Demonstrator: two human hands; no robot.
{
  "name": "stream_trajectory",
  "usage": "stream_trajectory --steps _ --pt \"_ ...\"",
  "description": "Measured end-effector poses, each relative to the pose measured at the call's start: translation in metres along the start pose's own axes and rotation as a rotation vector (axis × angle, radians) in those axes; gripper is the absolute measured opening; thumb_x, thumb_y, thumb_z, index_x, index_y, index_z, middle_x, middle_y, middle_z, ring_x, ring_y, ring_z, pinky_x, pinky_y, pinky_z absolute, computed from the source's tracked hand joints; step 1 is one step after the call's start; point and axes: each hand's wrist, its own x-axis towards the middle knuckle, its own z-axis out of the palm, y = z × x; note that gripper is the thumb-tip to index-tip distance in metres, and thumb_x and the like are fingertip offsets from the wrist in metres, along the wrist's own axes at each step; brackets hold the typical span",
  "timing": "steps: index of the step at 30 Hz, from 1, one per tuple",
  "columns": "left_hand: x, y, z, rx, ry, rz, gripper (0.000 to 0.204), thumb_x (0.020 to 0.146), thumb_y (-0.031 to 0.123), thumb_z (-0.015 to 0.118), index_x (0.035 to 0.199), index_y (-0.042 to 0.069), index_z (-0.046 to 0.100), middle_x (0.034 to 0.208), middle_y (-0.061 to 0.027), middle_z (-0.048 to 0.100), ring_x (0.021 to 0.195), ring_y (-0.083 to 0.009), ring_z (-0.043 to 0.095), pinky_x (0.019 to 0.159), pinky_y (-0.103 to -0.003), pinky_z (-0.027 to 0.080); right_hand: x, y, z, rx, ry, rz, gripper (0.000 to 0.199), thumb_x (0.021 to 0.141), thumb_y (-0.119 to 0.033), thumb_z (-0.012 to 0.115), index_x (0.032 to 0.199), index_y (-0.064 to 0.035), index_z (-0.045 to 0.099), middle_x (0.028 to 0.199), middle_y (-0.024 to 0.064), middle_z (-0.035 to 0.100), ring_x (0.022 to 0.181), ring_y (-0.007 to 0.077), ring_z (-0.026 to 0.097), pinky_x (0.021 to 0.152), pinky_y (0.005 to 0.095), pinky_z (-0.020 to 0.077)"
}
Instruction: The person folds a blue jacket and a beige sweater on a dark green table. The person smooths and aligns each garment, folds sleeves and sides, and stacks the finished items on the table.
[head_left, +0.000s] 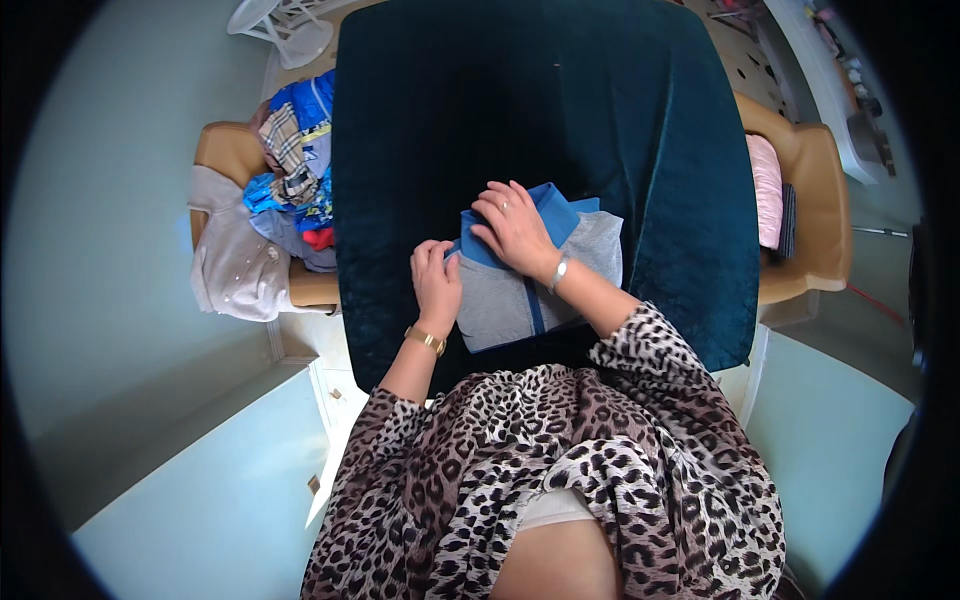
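A grey top with blue trim lies folded on the dark green cloth. Its blue collar points away from me, and a narrow blue strip runs down its front. At the left edge, beside the blue part, my left hand has its fingers curled and closed on the fabric. Across the blue collar lies my right hand, palm down, fingers stretched out and slightly bent. The fabric under that palm is hidden.
A dark green cloth covers the table. On the left, a tan chair holds a pile of clothes and a beige garment. The right tan chair bears a pink folded item. A white chair stands far left.
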Motion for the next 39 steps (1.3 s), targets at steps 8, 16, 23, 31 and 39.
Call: stream_trajectory --steps 8,16,23,31,39 --pt "-0.058 0.028 0.015 0.227 -0.29 0.36 0.076 0.098 0.047 0.06 0.158 0.005 0.039 0.167 -0.0239 0.027 0.157 -0.0434 0.019 0.124 -0.061 0.013 -0.112 0.028 -0.074 -0.146 -0.437 0.052 0.059 0.097 -0.04 0.063 0.152 -0.0185 0.052 0.163 0.004 0.042 0.155 0.0277 0.03 0.126 0.0566 0.0167" --pt "-0.048 0.008 0.019 0.313 -0.323 0.306 0.088 0.095 0.054 0.062 0.163 0.007 0.03 0.17 -0.0268 0.014 0.158 -0.0455 0.008 0.123 -0.063 0.005 -0.111 0.049 -0.059 -0.219 -0.29 0.167 0.058 0.102 -0.037 0.056 0.156 -0.0175 0.046 0.166 0.0047 0.037 0.157 0.0286 0.024 0.127 0.0534 0.0158" --pt "-0.05 0.021 0.002 0.277 -0.214 0.33 0.089 0.094 0.055 0.064 0.162 0.008 0.031 0.171 -0.0248 0.013 0.158 -0.0484 0.005 0.123 -0.065 0.006 -0.106 0.005 -0.074 -0.18 -0.161 0.188 0.066 0.094 -0.045 0.066 0.153 -0.0188 0.051 0.167 0.0109 0.034 0.157 0.0373 0.021 0.123 0.0617 0.0157" --pt "-0.035 -0.013 0.009 0.363 -0.352 0.228 0.101 0.087 0.066 0.068 0.164 0.014 0.028 0.173 -0.0207 0.008 0.157 -0.0501 0.0 0.117 -0.074 0.011 -0.117 0.034 -0.035 -0.083 -0.197 0.226 0.068 0.094 -0.047 0.067 0.153 -0.0183 0.05 0.167 0.0108 0.034 0.156 0.0393 0.022 0.122 0.0605 0.0206" --pt "-0.077 -0.024 -0.024 -0.715 -0.156 -0.918 0.064 0.093 0.028 0.08 0.141 0.003 0.046 0.108 -0.0062 0.07 0.095 -0.0154 0.068 0.072 -0.03 0.053 -0.144 0.059 -0.046 0.556 0.041 1.082 0.062 0.087 -0.046 0.08 0.119 0.0048 0.069 0.116 0.0176 0.07 0.097 0.024 0.071 0.086 0.0371 0.0585"
